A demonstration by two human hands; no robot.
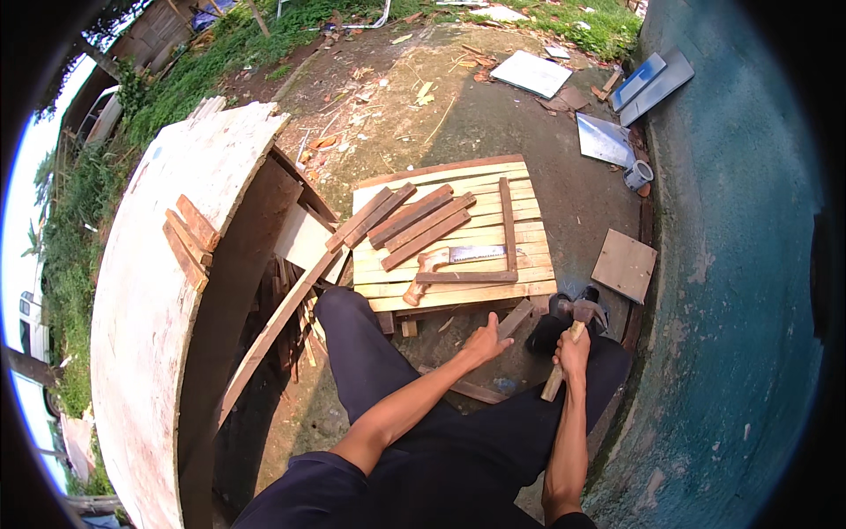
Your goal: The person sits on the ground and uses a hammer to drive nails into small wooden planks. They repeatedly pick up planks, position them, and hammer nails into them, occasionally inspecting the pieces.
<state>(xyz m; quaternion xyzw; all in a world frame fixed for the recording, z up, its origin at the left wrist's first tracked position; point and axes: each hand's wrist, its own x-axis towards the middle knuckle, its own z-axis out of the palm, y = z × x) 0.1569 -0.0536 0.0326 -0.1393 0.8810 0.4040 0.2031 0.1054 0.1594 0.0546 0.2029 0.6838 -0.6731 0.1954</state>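
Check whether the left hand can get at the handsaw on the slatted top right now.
Likely not cleanly: the left hand is close by, but seems to hold a short wooden piece, and an L-shaped wooden frame appears to lie across the handsaw.

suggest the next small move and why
Perhaps lay the wooden strip in the left hand against the L-shaped wooden frame: only two sides of it meet, leaving it open, and the right hand holds a claw hammer.

Weathered blue wall right; part-shaded ground; grass beyond.
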